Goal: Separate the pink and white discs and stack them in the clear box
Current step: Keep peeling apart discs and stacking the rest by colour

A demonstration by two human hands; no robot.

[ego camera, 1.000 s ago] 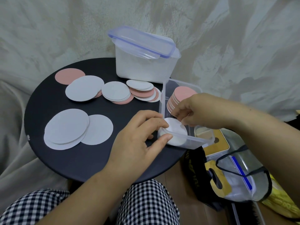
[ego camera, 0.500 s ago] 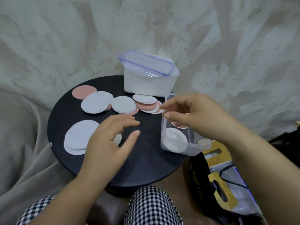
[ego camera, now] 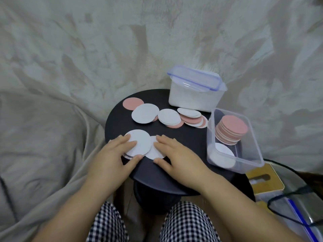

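On the round black table [ego camera: 185,173] lie two overlapping large white discs [ego camera: 142,145] at the near left. My left hand [ego camera: 115,158] rests on the left one with straight fingers, thumb at its near edge. My right hand [ego camera: 176,154] lies flat on the right white disc. Further back runs a row of mixed pink and white discs [ego camera: 169,116]. The clear box [ego camera: 253,137] at the right holds a stack of pink discs [ego camera: 231,129] and white discs [ego camera: 222,156] in front.
A lidded plastic container [ego camera: 195,92] with white contents stands at the table's back. Pale fabric surrounds the table. To the right, below the table, are a yellow-brown box [ego camera: 265,179] and a clear bag with black cords. My checkered trousers are below.
Both hands left the clear box and moved left onto the two large white discs at the table's near left. The camera view has pulled back and shifted.
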